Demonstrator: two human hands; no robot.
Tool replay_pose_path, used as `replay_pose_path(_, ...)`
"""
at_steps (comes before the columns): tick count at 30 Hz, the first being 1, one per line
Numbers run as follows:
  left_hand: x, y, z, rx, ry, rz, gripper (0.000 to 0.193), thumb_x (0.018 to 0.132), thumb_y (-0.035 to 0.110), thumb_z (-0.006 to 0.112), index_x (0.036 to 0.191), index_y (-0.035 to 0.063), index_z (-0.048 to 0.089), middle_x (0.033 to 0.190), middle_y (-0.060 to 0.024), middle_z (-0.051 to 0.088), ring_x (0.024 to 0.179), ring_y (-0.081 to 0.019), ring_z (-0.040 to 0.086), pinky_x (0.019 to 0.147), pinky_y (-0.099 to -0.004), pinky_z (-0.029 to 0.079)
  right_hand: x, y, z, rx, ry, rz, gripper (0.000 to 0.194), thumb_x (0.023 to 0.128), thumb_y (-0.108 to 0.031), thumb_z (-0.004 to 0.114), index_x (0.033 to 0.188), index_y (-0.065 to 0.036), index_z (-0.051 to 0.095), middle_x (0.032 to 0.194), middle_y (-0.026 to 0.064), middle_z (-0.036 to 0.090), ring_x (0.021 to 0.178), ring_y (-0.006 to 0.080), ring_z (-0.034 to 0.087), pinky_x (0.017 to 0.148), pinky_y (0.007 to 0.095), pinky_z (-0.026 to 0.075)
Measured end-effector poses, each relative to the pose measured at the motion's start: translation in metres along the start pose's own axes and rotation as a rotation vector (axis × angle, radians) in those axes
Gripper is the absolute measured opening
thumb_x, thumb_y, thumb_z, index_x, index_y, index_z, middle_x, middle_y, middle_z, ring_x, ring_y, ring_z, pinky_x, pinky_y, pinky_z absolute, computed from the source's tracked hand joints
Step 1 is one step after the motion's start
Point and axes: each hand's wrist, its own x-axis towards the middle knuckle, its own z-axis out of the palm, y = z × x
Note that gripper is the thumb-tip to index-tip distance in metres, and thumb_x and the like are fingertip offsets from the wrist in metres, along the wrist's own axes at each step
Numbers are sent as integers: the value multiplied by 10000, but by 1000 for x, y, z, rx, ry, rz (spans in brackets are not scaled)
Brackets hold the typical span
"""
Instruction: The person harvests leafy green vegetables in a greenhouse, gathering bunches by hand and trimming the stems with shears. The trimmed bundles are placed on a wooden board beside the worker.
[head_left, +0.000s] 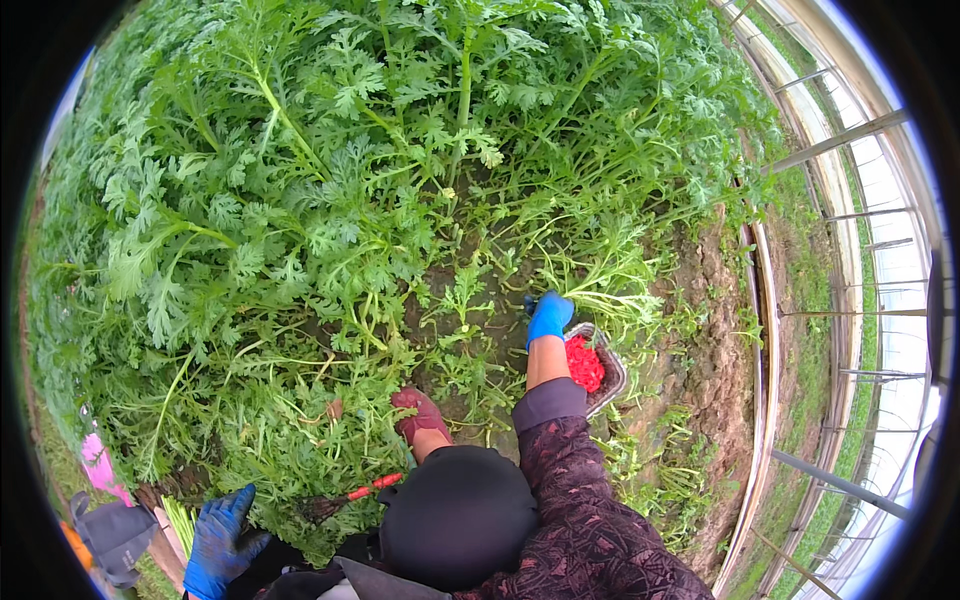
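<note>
My right hand (550, 319), in a blue glove, reaches forward over the soil. It is closed around the stem ends of a bunch of leafy greens (611, 296), whose leaves fan out to the right. Just beside that wrist stands a small basket (616, 375) holding a pile of red bands or ties (583, 364). At the lower left is my left hand (217, 544), also in a blue glove with dirt on it. Its thumb stands apart from the fingers and nothing shows in it. Pale cut stems (178, 521) lie just left of it.
Tall leafy plants (337, 165) fill the ground ahead and left. My dark-covered knee (459, 517) and burgundy shoe (420, 412) sit low in the middle, near a red-handled tool (375, 486). A long rail (765, 300) and greenhouse frame (840, 142) run along the right. A grey bag (116, 536) lies far left.
</note>
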Motion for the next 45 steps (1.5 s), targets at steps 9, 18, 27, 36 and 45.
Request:
replay_pose_path(9,6,0,-6,-2,-20,24,737,707,277,764,1340,32,476,1181,-202,583,1024,-389,545,914,-450,408,41,11,37,192,-134,-297,231,894,-56,563,1112,16,537,909,161,658,614,231,645,466,317,486)
replay_pose_path(18,2,1,-4,-28,-62,-68,703,769,312,724,1358,35,459,1206,-220,579,1069,-385,551,941,-449,409,59,-16,66,271,-106,147,189,899,-152,624,1066,-101,552,866,74,621,560,215,599,378,290,419)
replay_pose_path(27,9,-5,-2,-25,-121,-117,767,773,435,690,1398,79,423,1264,-209,551,1135,-400,524,997,-488,373,-17,-44,23,727,-582,-44,207,905,-295,648,891,-116,544,753,28,575,476,127,437,388,246,285)
replay_pose_path(36,13,-6,-3,-32,-95,-101,762,772,444,692,1382,64,440,1239,-212,565,1126,-396,531,993,-474,383,-6,-23,82,-334,-512,2,232,818,-109,671,1026,-26,610,824,97,641,549,212,565,403,327,459)
replay_pose_path(45,20,-13,-4,-19,-72,-122,739,797,460,680,1372,57,449,1193,-222,588,1094,-389,550,969,-464,399,-20,1,148,-335,-393,-238,235,809,-133,587,932,66,578,792,214,651,594,315,650,614,433,523)
